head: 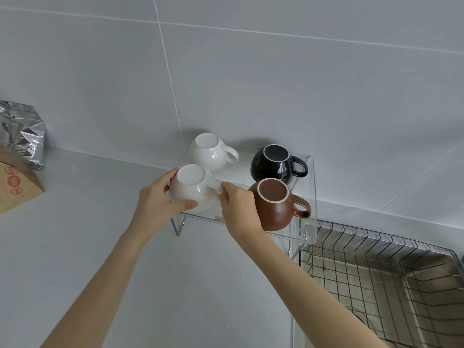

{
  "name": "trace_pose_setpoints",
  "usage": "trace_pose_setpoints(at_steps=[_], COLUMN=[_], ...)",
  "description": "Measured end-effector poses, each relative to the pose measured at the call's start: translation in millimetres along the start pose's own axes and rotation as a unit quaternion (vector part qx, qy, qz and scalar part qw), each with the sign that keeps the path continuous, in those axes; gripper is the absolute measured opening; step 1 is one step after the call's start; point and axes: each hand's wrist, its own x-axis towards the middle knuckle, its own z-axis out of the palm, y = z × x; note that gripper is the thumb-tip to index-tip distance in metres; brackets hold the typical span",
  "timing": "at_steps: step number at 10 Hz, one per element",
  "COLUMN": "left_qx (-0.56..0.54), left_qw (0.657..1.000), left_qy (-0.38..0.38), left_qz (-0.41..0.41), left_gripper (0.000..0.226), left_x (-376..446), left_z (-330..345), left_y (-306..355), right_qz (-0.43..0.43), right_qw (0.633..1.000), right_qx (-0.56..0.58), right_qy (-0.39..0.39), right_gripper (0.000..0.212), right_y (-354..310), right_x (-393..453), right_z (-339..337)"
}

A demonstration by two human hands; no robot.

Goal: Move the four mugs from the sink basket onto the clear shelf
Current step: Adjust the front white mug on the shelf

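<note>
The front white mug [190, 188] sat upside down at the clear shelf's [305, 197] 9 o'clock front corner, close to the edge; the left hand [157, 205] cupped its side, fingers curled; the right hand [238, 209] pinched its handle; 3 mugs stood inverted at 11, 1 and 4 o'clock; the sink basket [376, 267] showed none, so the task looked nearly finished; little free room remained.

No words, numbers or brand names can be read anywhere. The only print is a set of blurred red round marks on the brown paper bag [17, 189], just below the crinkled silver foil pouch [22, 134]; they cannot be made out.
</note>
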Motion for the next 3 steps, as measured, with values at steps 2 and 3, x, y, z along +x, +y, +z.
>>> trace_pose_setpoints(at_steps=[2, 3], left_qx=[0.081, 0.103], left_qw=[0.997, 0.994], left_qy=[-0.003, 0.006], left_qz=[0.003, 0.024], left_gripper=[0.077, 0.085], left_x=[-2, -7], left_z=[7, 20], left_y=[19, 49], right_qz=[-0.017, -0.051], right_qw=[0.996, 0.996], right_qx=[0.019, 0.079], right_qy=[-0.084, 0.0], right_gripper=[0.039, 0.044], right_y=[-12, -20], right_x=[-8, -21], right_z=[-31, -77])
